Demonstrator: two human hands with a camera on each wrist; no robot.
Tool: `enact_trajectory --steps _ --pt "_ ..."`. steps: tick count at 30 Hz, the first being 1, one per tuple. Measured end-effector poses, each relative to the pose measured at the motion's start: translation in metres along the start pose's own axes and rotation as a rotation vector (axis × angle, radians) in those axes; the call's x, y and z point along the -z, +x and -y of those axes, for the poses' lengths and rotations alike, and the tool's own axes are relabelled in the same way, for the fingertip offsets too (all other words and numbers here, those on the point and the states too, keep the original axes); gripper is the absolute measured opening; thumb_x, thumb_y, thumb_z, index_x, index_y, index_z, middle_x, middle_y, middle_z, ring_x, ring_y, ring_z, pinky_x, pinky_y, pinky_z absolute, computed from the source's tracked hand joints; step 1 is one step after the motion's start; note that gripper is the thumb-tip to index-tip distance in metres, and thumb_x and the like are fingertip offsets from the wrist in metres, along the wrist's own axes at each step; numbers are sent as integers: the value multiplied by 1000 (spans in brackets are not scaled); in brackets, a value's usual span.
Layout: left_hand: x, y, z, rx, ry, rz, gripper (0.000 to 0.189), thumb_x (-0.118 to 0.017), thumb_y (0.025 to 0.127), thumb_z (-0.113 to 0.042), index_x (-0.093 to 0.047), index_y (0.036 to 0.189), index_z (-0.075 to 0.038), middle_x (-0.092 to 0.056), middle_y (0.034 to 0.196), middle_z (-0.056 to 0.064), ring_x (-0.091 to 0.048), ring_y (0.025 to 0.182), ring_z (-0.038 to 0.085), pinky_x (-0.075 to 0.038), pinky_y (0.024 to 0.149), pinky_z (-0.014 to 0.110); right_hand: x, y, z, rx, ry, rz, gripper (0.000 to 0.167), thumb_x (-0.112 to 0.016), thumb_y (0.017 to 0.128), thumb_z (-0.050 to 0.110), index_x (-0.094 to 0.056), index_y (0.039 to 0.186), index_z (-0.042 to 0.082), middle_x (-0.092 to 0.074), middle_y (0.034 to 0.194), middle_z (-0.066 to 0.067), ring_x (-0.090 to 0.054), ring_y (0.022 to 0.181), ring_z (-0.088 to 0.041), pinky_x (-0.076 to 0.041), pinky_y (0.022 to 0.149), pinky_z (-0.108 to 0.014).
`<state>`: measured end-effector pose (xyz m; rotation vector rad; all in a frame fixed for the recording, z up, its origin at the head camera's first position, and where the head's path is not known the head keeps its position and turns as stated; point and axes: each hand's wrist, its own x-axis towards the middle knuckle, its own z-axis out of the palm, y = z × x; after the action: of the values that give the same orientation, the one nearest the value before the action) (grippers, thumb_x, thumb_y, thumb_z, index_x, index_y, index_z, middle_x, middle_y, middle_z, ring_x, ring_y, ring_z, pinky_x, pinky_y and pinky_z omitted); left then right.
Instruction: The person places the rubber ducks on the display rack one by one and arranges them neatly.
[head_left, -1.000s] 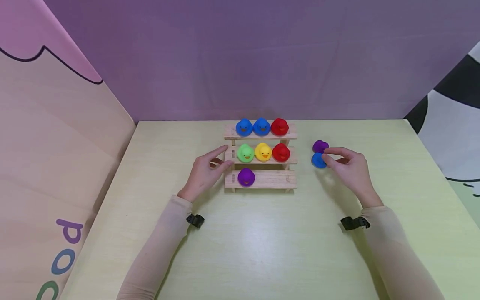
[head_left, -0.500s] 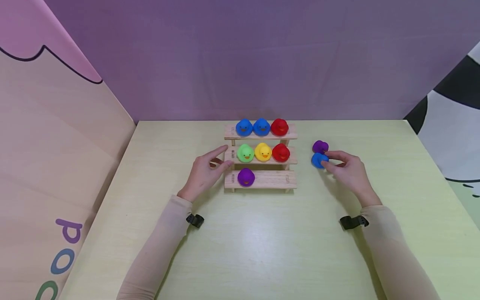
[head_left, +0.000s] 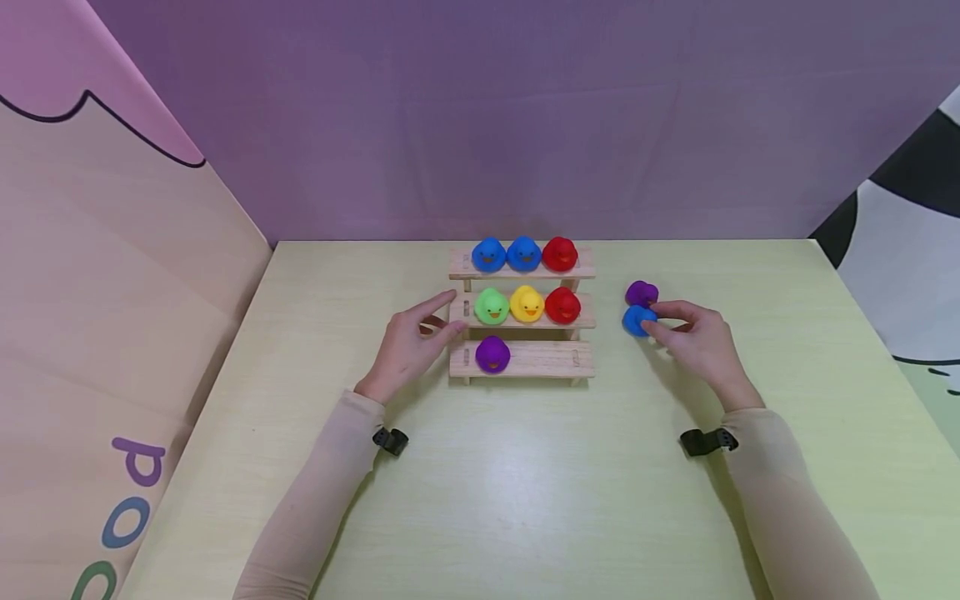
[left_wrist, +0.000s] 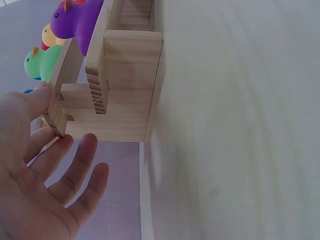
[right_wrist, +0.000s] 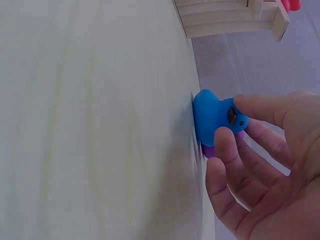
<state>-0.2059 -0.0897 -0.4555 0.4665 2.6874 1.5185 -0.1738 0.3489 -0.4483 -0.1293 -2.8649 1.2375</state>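
Observation:
My left hand holds the left end of the middle step of a small three-step wooden rack; in the left wrist view the thumb lies on top, the other fingers around and below the edge. On the table right of the rack, my right hand pinches a blue rubber duck by its head, thumb and fingers on either side. The duck's base sits at the tabletop in the right wrist view. Just behind it is a purple rubber duck, mostly hidden in the right wrist view.
Two blue ducks and a red duck fill the top step. Green, yellow and red ducks stand on the middle one. A purple duck is at the bottom step's left. A purple backdrop rises behind.
My right hand has shifted slightly left and down onto the blue duck, its fingers coming round the head. The left hand and the rack have stayed still.

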Motion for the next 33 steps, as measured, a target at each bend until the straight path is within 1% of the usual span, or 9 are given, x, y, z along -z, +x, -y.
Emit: enact_trajectory --steps 7,13,18,21,24,26,28,31,33 --pt "1 1 -1 7 2 2 59 -73 102 -41 -57 156 -23 -72 138 15 -72 107 30 -63 92 47 0 2 -1 0 -19 -18 53 -69 103 48 -70 137 7 -74 130 -21 -66 79 8 -53 68 -21" --pt "1 1 0 10 -1 3 59 -74 102 -42 -57 156 -24 -72 137 14 -72 107 29 -63 91 46 1 1 2 2 -28 -38 52 -71 102 49 -72 135 8 -74 129 -17 -63 77 12 -52 68 -20" --pt "2 1 -1 9 2 -3 59 -74 102 -42 -57 156 -24 -73 136 13 -73 108 29 -64 90 45 1 -2 5 18 -24 -57 52 -72 101 48 -72 134 9 -74 129 -15 -62 78 13 -53 66 -20" --pt "2 1 -1 10 0 -3 59 -74 101 -42 -58 156 -24 -73 135 12 -73 108 28 -64 90 45 2 -6 8 18 -13 -63 53 -72 100 50 -72 135 10 -74 130 -8 -63 80 10 -53 67 -21" --pt "1 1 -1 7 0 -2 59 -74 102 -42 -57 156 -24 -73 135 13 -73 107 29 -64 90 45 3 -10 12 17 2 -64 54 -72 99 53 -72 136 13 -74 125 5 -64 83 5 -54 68 -22" --pt "1 1 -1 3 4 -3 59 -74 102 -41 -57 156 -23 -73 136 13 -73 106 29 -64 90 45 3 -14 15 20 8 -62 55 -73 99 54 -72 136 14 -73 123 10 -65 85 2 -54 68 -23" --pt "1 1 -1 0 9 -4 58 -74 102 -40 -58 156 -23 -73 136 14 -73 105 30 -64 90 46 3 -18 19 26 7 -61 54 -73 99 54 -72 136 15 -73 122 9 -65 86 1 -54 68 -23" --pt "0 0 -1 -1 10 -6 58 -74 102 -39 -58 155 -23 -72 138 14 -73 105 30 -64 91 46 2 -23 24 33 -1 -67 53 -73 99 54 -73 135 15 -74 124 3 -64 86 0 -53 67 -24" --pt "0 -1 -1 4 11 -6 58 -75 102 -38 -58 155 -24 -72 138 13 -74 105 30 -64 91 45 0 -27 26 40 -8 -67 51 -73 99 53 -73 134 16 -74 122 3 -64 86 0 -53 67 -24"
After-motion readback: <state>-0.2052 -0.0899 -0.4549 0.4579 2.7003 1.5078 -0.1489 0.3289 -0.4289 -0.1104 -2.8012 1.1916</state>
